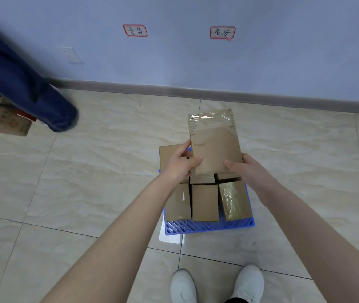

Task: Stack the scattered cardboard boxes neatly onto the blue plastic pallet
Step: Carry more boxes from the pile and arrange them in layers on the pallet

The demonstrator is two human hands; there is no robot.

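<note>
A flat brown cardboard box (214, 141) with clear tape across its far end is held above the blue plastic pallet (207, 228). My left hand (181, 162) grips its near left edge and my right hand (243, 169) grips its near right corner. Several brown boxes lie side by side on the pallet: one at the near left (178, 203), one in the near middle (205, 203), a tape-covered one at the near right (235, 200). Another box (168, 154) shows at the far left behind my left hand. The held box hides the pallet's far part.
The pallet sits on a beige tiled floor near a pale blue wall with a grey skirting board (196, 92). At the left, a person's blue sleeve (21, 84) is blurred above a printed carton (3, 121). My white shoes (215, 283) stand just behind the pallet.
</note>
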